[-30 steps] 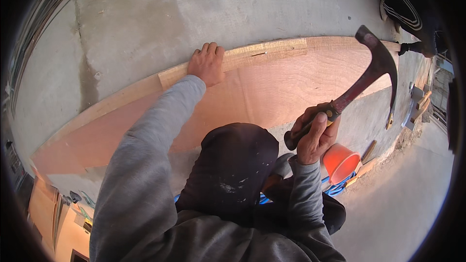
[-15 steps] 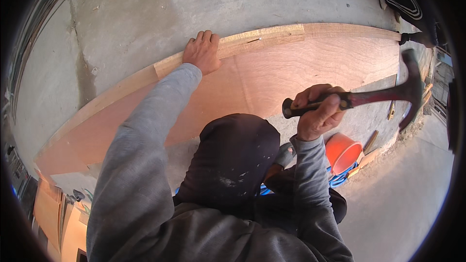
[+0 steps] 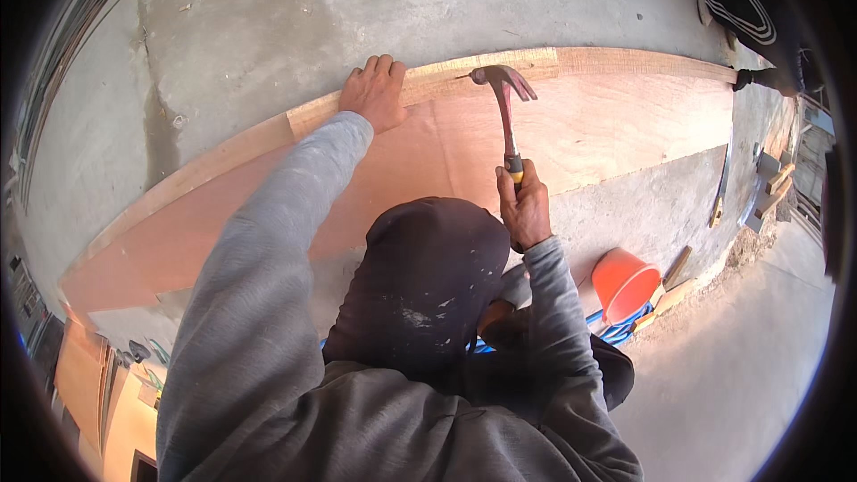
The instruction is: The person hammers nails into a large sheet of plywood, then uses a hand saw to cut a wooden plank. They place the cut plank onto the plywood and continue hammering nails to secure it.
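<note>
We hold the hammer (image 3: 505, 116) in our right hand (image 3: 525, 210), fingers wrapped tight round the lower end of its yellow-and-black grip. Its long axis runs nearly straight up from that hand, tilting a little to the left, so the steel head sits at the far end, well above the fingers and right at the timber strip (image 3: 482, 67) that caps the upper edge of the plywood sheet (image 3: 589, 129). The striking face points left along the strip and the claw points right; the head looks to be touching or just off the wood, though we cannot tell whether a nail is under it.

Our left hand (image 3: 375, 91) lies flat on the same strip, to the left of the hammer head and near it but apart from it, fingers spread narrowly and hooked over the strip's top edge, pressing rather than gripping anything. That arm is stretched long and almost straight from the lower left; the right arm is bent at the elbow, forearm raised, wrist cocked toward the strip.

Below the sheet's lower right corner an orange bucket (image 3: 625, 284) stands on the concrete floor (image 3: 732, 375), with blue hose beside it. The concrete wall (image 3: 268, 18) rises above the strip.
</note>
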Action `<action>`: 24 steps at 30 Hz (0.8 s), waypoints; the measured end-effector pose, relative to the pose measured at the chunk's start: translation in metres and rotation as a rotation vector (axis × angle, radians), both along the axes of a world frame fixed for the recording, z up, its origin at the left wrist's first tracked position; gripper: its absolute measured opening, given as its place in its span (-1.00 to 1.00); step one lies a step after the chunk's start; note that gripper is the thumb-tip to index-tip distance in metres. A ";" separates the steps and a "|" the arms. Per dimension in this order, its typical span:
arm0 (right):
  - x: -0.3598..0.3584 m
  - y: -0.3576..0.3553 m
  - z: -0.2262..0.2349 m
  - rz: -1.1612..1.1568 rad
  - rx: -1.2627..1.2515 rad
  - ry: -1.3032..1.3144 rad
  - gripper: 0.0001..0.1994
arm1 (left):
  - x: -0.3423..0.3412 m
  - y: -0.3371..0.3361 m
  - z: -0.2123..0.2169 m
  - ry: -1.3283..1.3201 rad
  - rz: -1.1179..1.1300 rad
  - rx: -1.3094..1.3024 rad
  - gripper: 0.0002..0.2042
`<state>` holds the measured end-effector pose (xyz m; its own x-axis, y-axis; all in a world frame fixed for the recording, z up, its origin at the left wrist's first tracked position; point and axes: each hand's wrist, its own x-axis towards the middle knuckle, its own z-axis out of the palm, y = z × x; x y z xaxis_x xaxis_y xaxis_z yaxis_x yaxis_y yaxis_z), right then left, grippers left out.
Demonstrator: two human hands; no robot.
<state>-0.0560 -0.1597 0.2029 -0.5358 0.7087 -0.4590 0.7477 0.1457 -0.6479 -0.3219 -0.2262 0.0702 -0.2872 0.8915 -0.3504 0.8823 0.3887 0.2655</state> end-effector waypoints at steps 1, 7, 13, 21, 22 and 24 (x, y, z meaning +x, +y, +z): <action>0.003 0.003 0.002 -0.109 -0.008 0.066 -0.77 | 0.001 0.001 0.000 0.021 0.010 0.034 -0.54; -0.017 0.026 0.060 -0.558 -0.018 1.103 -0.69 | 0.003 -0.001 -0.001 0.048 0.004 0.027 -0.55; 0.015 0.003 -0.021 -0.178 -0.084 0.072 -0.76 | 0.003 0.000 -0.004 0.019 0.025 0.038 -0.56; -0.027 0.018 0.031 -0.605 0.151 1.405 -0.77 | 0.004 -0.002 -0.003 0.029 0.018 0.016 -0.55; -0.009 -0.002 -0.010 -0.432 0.142 1.063 -0.79 | 0.004 -0.001 -0.003 0.024 0.023 0.022 -0.55; 0.016 -0.013 -0.036 -0.141 -0.001 0.145 -0.79 | 0.003 0.000 -0.003 0.013 0.036 -0.014 -0.56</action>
<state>-0.0404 -0.1725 0.1667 -0.4916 0.7811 -0.3849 0.6593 0.0451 -0.7506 -0.3189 -0.2260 0.0673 -0.3238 0.8754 -0.3588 0.8710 0.4240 0.2483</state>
